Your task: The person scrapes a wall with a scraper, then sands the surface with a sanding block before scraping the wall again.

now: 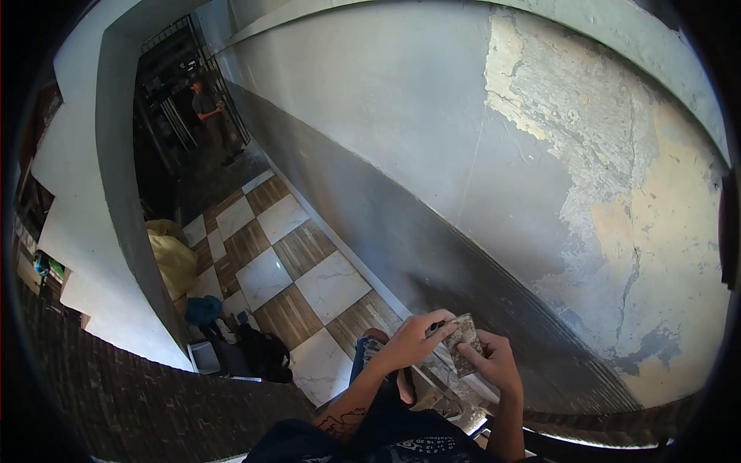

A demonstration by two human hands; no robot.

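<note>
A small flat rectangular piece (464,344), mottled brown and grey like a worn sanding block or sandpaper, is held up between my two hands. My left hand (419,338) pinches its upper left edge with thumb and fingers. On the other side, my right hand (495,361) grips its right edge, the thumb lying across its face. Behind the piece are the wall's lower edge and a dusty strip of floor. To the right rises a grey wall (386,139) with a large patch of peeled paint (587,116).
A person (207,112) stands at the far end by a metal gate. Checkered tiles (332,285) cover the floor. A yellow sack (174,258), a blue cloth (203,310) and a black bag (262,353) lie at the left beside a white stepped wall (77,224).
</note>
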